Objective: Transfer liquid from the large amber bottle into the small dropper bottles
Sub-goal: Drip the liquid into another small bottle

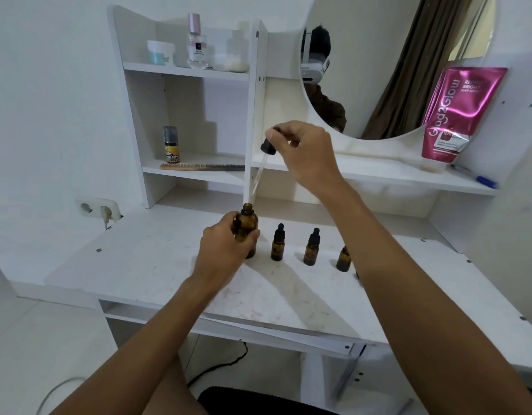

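1. On the white vanity desk (157, 265), your left hand (226, 250) is wrapped around the large amber bottle (247, 226); the bottle stands upright on the desktop, cap off, neck open.
2. Your right hand (303, 154) pinches the black bulb of the dropper (266, 148) between fingertips. The glass pipette slants down and left, its tip just above the bottle mouth; whether it touches the rim you cannot tell.
3. Just right of the big bottle, a row of small dropper bottles: first (278, 244), second (312, 247), third (344, 260). The first two are capped; your right forearm hides the third one's top.
4. Open room: bare desktop to the left of the big bottle out to the left edge, and a wide bare strip between the bottles and the near edge.
5. Tight side: the shelf divider panel (254, 115) rises directly behind the dropper; its lower edge sits close above the bottle neck.
6. Lower left shelf: a wooden comb (199, 166) and a yellow-labelled bottle (171, 145), well apart from your hands.
7. Right ledge: a pink Glad2Glow pouch (456, 115) leaning under the mirror (378, 55), a blue pen (474, 176) near the ledge's front edge.
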